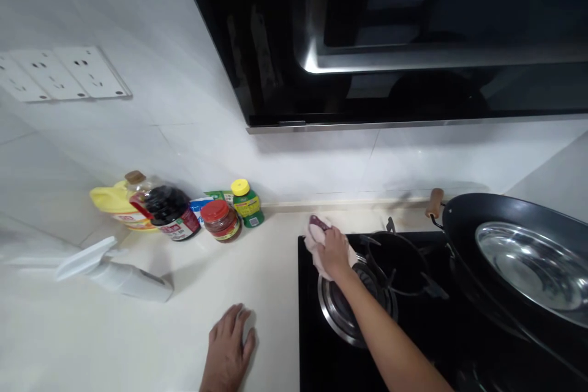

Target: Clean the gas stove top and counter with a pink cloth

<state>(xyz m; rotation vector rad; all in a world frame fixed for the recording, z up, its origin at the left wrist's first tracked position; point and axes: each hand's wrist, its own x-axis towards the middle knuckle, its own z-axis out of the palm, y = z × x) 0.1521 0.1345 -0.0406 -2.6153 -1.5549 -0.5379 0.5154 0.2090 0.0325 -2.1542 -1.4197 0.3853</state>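
Note:
A pale pink cloth [316, 250] with a dark reddish patch is bunched under my right hand [336, 252], whose fingers are closed around it. Cloth and hand are at the back left corner of the black gas stove [311, 334], over the rear of the round metal burner [327, 309]. My left hand [228, 343] rests on the pale countertop [271, 318] left of the stove, fingers apart and holding nothing. A black pan support [399, 264] lies on the stove just right of my right hand.
A wok [459, 220] holding a shiny metal bowl [528, 266] occupies the stove's right side. A white spray bottle [133, 280] lies on the left counter. Along the wall stand a dark sauce jug [172, 214], a red-lidded jar [221, 220] and a green bottle [248, 205]. The range hood [413, 92] overhangs the stove.

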